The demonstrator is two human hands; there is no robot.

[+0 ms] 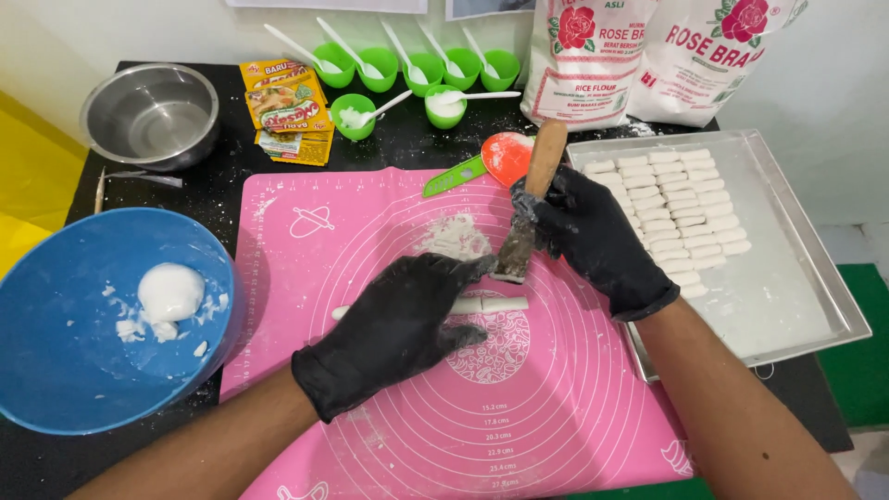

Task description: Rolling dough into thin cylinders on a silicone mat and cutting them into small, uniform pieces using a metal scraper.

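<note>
Both my hands wear black gloves over a pink silicone mat (370,444). My left hand (394,329) lies flat on a thin white dough rope (491,304) stretched across the mat. My right hand (593,231) grips a scraper with a wooden handle (544,153); its floury metal blade (515,250) points down just above the rope's right part. A small heap of cut dough pieces (454,236) sits on the mat behind the rope.
A metal tray (787,296) at right holds rows of cut dough pieces (671,208). A blue bowl (56,352) at left has a dough ball (169,292). Behind: steel bowl (150,116), green cups with spoons (412,69), seasoning packets (287,106), flour bags (639,56), green-handled red spoon (495,157).
</note>
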